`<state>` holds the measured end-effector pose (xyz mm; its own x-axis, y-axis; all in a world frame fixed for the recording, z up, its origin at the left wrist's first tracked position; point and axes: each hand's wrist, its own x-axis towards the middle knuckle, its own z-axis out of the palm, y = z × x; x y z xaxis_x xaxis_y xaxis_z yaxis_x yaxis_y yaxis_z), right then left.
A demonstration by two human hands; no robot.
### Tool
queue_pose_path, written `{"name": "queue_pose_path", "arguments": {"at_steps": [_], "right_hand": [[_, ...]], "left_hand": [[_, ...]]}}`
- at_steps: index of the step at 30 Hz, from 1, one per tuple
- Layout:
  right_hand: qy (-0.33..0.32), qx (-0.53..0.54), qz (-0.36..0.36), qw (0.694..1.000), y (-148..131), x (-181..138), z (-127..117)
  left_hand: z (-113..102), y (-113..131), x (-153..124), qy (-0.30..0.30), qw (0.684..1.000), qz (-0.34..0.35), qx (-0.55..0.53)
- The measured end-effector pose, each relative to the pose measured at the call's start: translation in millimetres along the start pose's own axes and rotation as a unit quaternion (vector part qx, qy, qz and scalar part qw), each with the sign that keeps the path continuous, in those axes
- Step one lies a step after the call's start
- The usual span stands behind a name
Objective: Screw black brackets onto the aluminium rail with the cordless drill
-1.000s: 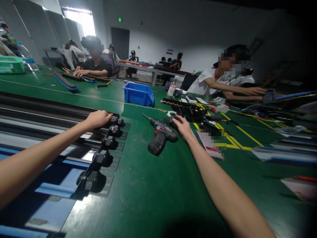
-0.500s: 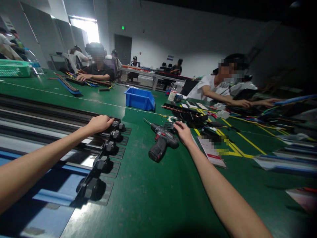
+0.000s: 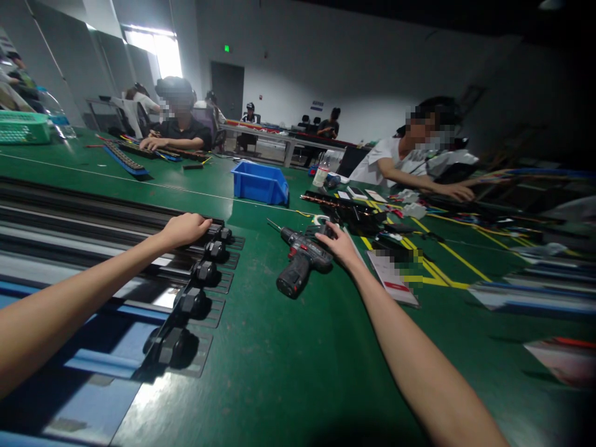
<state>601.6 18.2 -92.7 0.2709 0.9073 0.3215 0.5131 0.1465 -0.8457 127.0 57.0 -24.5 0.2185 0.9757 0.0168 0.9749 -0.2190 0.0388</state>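
My left hand (image 3: 187, 229) lies closed over the end of the farthest black strip (image 3: 139, 214) in a row of long strips on the left. Black cable glands (image 3: 189, 302) stick out from the ends of these strips, with slotted flat tabs (image 3: 214, 311) beside them. My right hand (image 3: 342, 245) has its thumb and fingers closed round a small black fitting (image 3: 329, 231), partly hidden by the fingers. A black cordless drill (image 3: 302, 257) lies on its side between my hands, its bit pointing away to the left.
A blue bin (image 3: 261, 184) stands beyond the drill on the green table (image 3: 279, 347). Black parts and wires (image 3: 344, 211) lie at right, near a printed booklet (image 3: 393, 279). Co-workers sit across the table. A green basket (image 3: 23, 128) is at far left.
My right hand has closed more around the black fitting, its thumb now nearer the drill. My left hand stays on the strip's end. The view has shifted slightly.
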Motion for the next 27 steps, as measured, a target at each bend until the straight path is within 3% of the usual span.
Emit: {"name": "queue_pose_path", "arguments": {"at_steps": [6,10,14,19,27], "right_hand": [[-0.062,-0.042,-0.023,0.997,-6,-2,-6],[-0.019,-0.022,-0.057,0.998,8,5,-2],[0.046,0.072,-0.036,0.996,19,10,4],[0.159,0.074,-0.078,0.981,12,6,3],[0.123,-0.021,-0.057,0.991,2,-2,0]], "left_hand": [[2,0,1,0.0,1.0,0.0,0.002],[3,-1,2,0.002,1.0,-0.001,0.005],[4,-2,2,0.003,1.0,0.006,0.0],[3,-2,2,0.003,1.0,0.002,0.001],[3,-2,2,0.006,1.0,0.005,0.003]]}}
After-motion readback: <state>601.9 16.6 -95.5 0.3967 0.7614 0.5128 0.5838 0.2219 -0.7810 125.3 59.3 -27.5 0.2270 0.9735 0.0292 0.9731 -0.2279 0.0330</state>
